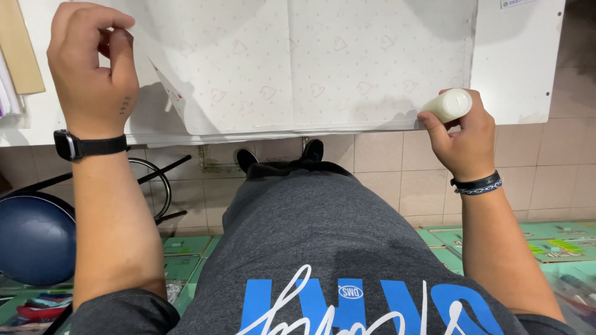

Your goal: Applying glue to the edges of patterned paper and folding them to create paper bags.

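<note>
Heart-patterned wrapping paper [323, 62] lies spread on our white table [515, 68], our left hand [93, 62] pinching its lifted corner to fold it over, while our right hand [462, 139] grips a white glue stick [447, 104] tightly at the near edge.

Wrapping paper [347, 62] cut off by top edge; white tube's [448, 104] lower end hidden inside right hand [462, 139].

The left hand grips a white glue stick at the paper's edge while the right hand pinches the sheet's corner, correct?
Not quite: the hands are swapped. In the head view, the right hand grips the white glue stick at the paper's edge, and the left hand pinches the sheet's corner.
</note>
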